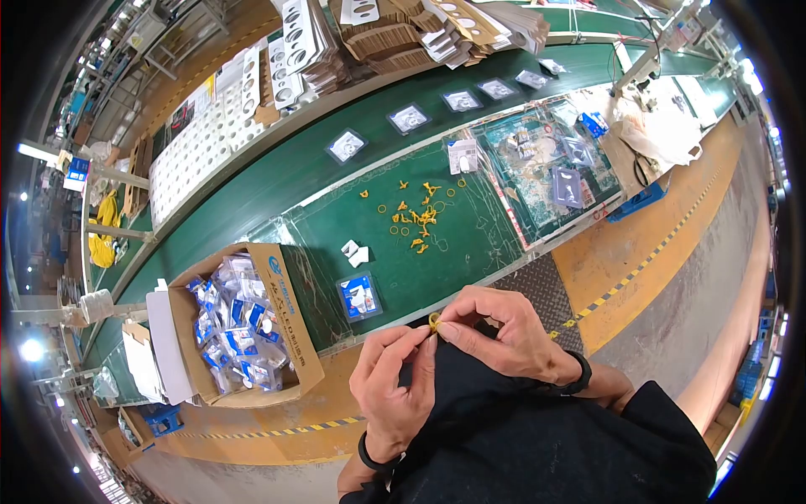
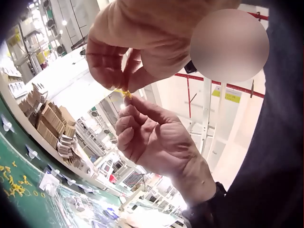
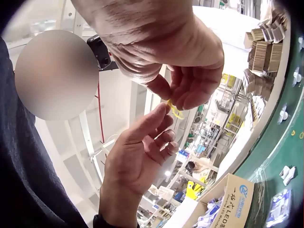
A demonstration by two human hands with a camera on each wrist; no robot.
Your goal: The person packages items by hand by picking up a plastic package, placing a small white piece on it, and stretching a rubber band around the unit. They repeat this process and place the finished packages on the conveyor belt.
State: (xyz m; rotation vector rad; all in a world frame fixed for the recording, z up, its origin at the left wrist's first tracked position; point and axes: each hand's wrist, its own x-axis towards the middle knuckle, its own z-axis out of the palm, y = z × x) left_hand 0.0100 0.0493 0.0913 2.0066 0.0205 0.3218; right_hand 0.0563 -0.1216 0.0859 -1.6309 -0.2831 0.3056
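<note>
Close by the near edge of the green worktop (image 1: 319, 227), toward six o'clock, a small yellow looped piece (image 1: 434, 319) is held up between two hands. From the seven o'clock side it is pinched by the left hand (image 1: 393, 382), from three o'clock by the right hand (image 1: 504, 334); on each, thumb and forefinger are brought right together, with barely a gap left for the piece. Nothing else is seen in either grip. From the right wrist, thin yellow strands (image 3: 177, 114) are glimpsed poking out below the pinch; how they are joined cannot be told.

Very light, by the look of it, and soft: rubber or supple plastic, it may be judged. No weight has to be fought, but something this tiny could easily be lost or twisted round. It is best taken by the rim of the loop, on opposite sides, with a gentle squeeze; pulled too hard, the thin strand might be overstretched or snapped.

Straight out at twelve o'clock, a scatter of yellow pieces (image 1: 426, 217) is spread on the green. Between nine and ten, a blue-and-white blister pack (image 1: 359, 297) is laid flat; at nine, a cardboard carton (image 1: 295, 309) is heaped with bagged packs (image 1: 243, 340). Farther out at twelve, a row of clear packs (image 1: 409, 118) is strung along the conveyor belt (image 1: 277, 172).
</note>
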